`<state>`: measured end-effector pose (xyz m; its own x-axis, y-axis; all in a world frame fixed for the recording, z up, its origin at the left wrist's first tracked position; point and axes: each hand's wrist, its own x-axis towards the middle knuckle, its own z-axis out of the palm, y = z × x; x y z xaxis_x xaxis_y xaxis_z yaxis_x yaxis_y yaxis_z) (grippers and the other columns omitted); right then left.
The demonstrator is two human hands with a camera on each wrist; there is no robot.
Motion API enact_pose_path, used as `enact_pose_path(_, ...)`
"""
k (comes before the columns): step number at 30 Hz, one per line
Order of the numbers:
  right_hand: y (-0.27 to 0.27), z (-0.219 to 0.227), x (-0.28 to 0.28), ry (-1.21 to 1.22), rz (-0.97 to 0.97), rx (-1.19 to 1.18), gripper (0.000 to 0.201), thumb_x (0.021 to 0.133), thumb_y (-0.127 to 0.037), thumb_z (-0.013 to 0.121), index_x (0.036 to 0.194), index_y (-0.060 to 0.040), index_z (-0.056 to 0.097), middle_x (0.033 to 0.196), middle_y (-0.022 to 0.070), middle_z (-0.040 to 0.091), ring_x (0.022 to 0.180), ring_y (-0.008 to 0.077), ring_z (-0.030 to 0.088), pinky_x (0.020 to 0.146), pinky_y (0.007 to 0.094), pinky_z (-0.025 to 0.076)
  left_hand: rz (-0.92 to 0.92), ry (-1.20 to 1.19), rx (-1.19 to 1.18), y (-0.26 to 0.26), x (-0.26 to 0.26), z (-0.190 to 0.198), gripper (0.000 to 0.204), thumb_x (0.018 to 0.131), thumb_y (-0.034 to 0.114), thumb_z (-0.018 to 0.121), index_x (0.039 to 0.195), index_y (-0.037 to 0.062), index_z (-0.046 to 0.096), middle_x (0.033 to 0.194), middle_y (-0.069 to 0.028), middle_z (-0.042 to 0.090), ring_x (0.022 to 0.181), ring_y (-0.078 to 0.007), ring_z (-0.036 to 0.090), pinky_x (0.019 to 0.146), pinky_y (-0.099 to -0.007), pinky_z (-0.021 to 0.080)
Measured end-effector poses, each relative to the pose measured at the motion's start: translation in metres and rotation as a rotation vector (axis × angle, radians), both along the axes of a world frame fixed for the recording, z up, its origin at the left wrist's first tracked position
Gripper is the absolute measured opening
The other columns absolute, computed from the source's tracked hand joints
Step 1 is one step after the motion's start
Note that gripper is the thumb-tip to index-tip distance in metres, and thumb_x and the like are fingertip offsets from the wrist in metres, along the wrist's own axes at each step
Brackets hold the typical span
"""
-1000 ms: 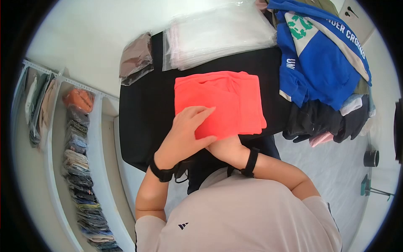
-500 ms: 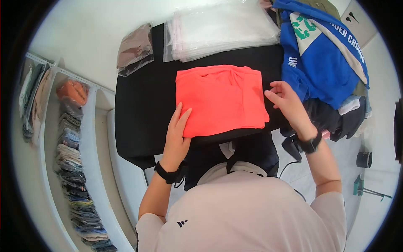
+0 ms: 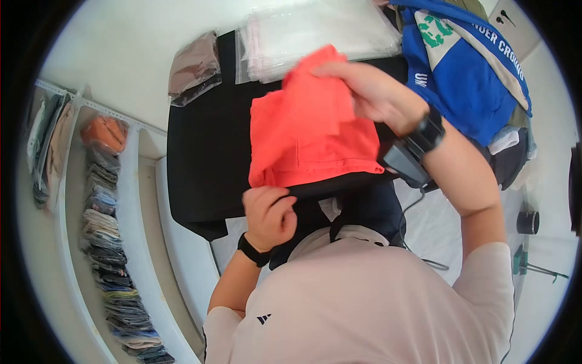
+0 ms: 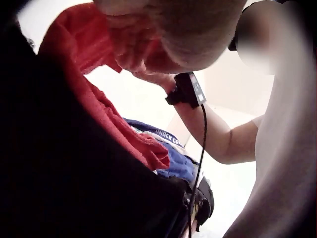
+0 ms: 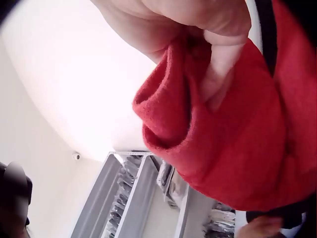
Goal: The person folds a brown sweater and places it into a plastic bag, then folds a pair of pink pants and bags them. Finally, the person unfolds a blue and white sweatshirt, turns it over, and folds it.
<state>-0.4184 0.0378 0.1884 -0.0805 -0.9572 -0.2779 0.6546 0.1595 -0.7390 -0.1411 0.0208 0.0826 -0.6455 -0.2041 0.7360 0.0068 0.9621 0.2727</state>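
Note:
A folded coral-pink garment (image 3: pixel 333 148) lies on the black table, its upper layer raised and bunched over the far edge. My right hand (image 3: pixel 385 97) grips that raised part. In the right wrist view its thumb and fingers press into the cloth (image 5: pixel 237 144), whose rolled folds hang below the hand. My left hand (image 3: pixel 267 218) is at the garment's near left corner, fingers loosely curled, right at the cloth's edge. No cloth shows between its thumb and index finger. In the left wrist view the palm (image 4: pixel 168 34) overlaps the red cloth (image 4: pixel 84 34).
Clear plastic bags (image 3: pixel 327 39) lie stacked at the back of the black table (image 3: pixel 206 151). A bagged brown garment (image 3: pixel 194 70) sits at the back left. Blue clothing (image 3: pixel 467 79) is piled at the right. Shelves of bagged clothes (image 3: pixel 109 242) stand at the left.
My right hand has moved from beside the garment to over its far part, gripped the cloth and raised it. My left hand has slid from the left side toward the near corner, fingers curling.

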Motion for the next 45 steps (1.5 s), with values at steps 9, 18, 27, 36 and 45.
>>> enact_pose_path(9, -0.065, 0.042, 0.065, 0.258, 0.178, -0.158, 0.023, 0.087, -0.011, 0.062, 0.106, 0.0005, 0.056, 0.105, 0.0097, 0.063, 0.097, 0.0185, 0.062, 0.086, 0.0328, 0.051, 0.466, -0.417, 0.076, -0.014, -0.062, 0.015, 0.030, 0.083, 0.014, 0.060, 0.108, -0.0012, 0.052, 0.099, -0.0179, 0.055, 0.094, -0.0363, 0.054, 0.079, -0.0425, 0.048)
enact_pose_path(18, -0.074, 0.034, 0.071, 0.338, 0.247, -0.094, 0.024, 0.087, -0.012, 0.062, 0.108, -0.0023, 0.057, 0.106, 0.0072, 0.062, 0.097, 0.0179, 0.061, 0.084, 0.0322, 0.051, 0.548, -0.580, 0.343, -0.046, -0.078, 0.007, 0.056, 0.075, 0.032, 0.070, 0.112, -0.0041, 0.049, 0.079, -0.0221, 0.061, 0.083, -0.0374, 0.060, 0.074, -0.0466, 0.048)
enact_pose_path(27, -0.076, 0.033, 0.066, 0.308, 0.251, -0.111, 0.025, 0.088, -0.011, 0.060, 0.110, -0.0008, 0.055, 0.110, 0.0096, 0.061, 0.100, 0.0189, 0.061, 0.088, 0.0313, 0.051, 0.272, -0.293, 0.483, -0.034, -0.087, 0.031, 0.042, 0.081, 0.015, 0.061, 0.121, 0.0057, 0.052, 0.100, -0.0229, 0.058, 0.095, -0.0383, 0.057, 0.081, -0.0454, 0.046)
enact_pose_path(36, -0.081, 0.029, 0.060, 0.269, 0.274, -0.160, 0.028, 0.088, -0.013, 0.060, 0.111, 0.0019, 0.054, 0.111, 0.0113, 0.061, 0.101, 0.0201, 0.061, 0.091, 0.0317, 0.049, 0.321, -0.357, 0.576, -0.040, -0.063, 0.019, 0.034, 0.085, 0.012, 0.054, 0.115, -0.0037, 0.055, 0.098, -0.0247, 0.056, 0.096, -0.0398, 0.055, 0.085, -0.0434, 0.044)
enact_pose_path(45, -0.073, 0.042, 0.058, 0.344, 0.317, -0.281, 0.018, 0.084, -0.012, 0.063, 0.096, -0.0002, 0.058, 0.100, 0.0100, 0.063, 0.091, 0.0201, 0.061, 0.081, 0.0313, 0.050, 0.606, -0.641, 0.168, -0.029, -0.064, 0.017, 0.019, 0.083, 0.005, 0.049, 0.097, -0.0039, 0.057, 0.089, -0.0207, 0.054, 0.086, -0.0361, 0.057, 0.076, -0.0417, 0.047)
